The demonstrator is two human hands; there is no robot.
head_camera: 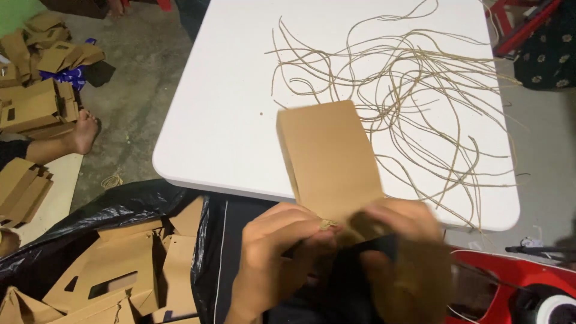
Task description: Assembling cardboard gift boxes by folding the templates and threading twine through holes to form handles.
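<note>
Holding the flat brown cardboard box (330,159) by its near end, we have both hands closed on it: the left hand (279,252) pinches a frayed tuft of tan twine (327,225) at the bottom edge, and the blurred right hand (403,240) clamps the same edge just beside it. Its long axis runs up and away from our fingers, tilted slightly left, over the smooth white plastic table (228,120). Beyond the right hand lie loose, wiry jute strings (420,84); below the left hand, a glossy black bag (120,207) of matte folded cartons.

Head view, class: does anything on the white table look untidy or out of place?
Yes. The twine strands lie in a loose tangle across the white table, several trailing over its near right edge instead of lying bundled.
</note>
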